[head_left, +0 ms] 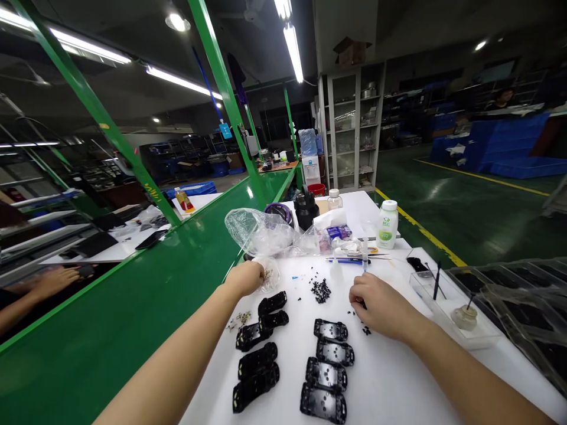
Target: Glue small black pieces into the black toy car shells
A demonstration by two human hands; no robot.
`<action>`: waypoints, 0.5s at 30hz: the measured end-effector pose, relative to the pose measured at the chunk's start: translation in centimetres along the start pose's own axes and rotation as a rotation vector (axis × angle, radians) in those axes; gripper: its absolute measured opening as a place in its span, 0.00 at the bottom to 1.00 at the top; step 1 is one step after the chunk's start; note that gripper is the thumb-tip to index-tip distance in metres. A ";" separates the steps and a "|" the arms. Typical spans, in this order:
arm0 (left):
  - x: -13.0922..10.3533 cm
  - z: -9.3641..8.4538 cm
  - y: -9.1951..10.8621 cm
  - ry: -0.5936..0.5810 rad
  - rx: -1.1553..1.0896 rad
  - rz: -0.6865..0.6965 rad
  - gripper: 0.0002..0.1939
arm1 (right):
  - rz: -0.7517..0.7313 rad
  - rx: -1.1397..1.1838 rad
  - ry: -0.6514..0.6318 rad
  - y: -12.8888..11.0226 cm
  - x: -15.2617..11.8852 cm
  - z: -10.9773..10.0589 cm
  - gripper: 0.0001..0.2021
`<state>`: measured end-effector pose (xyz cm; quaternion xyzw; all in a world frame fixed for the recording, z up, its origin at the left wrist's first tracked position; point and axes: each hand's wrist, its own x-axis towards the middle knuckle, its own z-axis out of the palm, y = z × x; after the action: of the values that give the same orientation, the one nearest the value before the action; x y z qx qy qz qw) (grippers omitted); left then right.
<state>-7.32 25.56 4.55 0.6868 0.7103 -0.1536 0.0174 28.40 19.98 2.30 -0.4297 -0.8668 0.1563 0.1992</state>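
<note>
My left hand (245,278) is closed at a clear plastic bag (271,273) with small light parts; what its fingers pinch is hidden. My right hand (374,301) is curled on the white table, right of a pile of tiny black parts (321,291), with a few loose black bits beside it. A dark thing shows faintly between its fingers. Several black toy car bodies (257,360) lie below my left hand. Several black car bases (325,373) form a column nearer the middle. Small light parts (240,320) lie left of the bodies.
Behind the hands are a large clear bag (261,231), a black bottle (305,208), a white-green bottle (388,224) and blue pens (349,260). At right, a clear tray (443,307) holds a small glass jar (464,317). A green partition (186,260) borders the left; another person's hand (57,280) is beyond.
</note>
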 end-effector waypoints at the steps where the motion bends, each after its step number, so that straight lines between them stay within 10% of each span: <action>1: -0.1 0.1 0.0 0.002 0.008 -0.008 0.15 | -0.006 0.011 0.006 -0.2 0.0 0.0 0.10; 15: -1.2 0.6 -0.9 0.073 0.002 0.090 0.14 | -0.085 0.114 -0.011 -1.8 -0.4 1.0 0.09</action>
<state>-8.28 24.24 4.50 0.7232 0.6787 -0.1282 -0.0026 26.91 18.50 2.13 -0.3797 -0.8749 0.1993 0.2249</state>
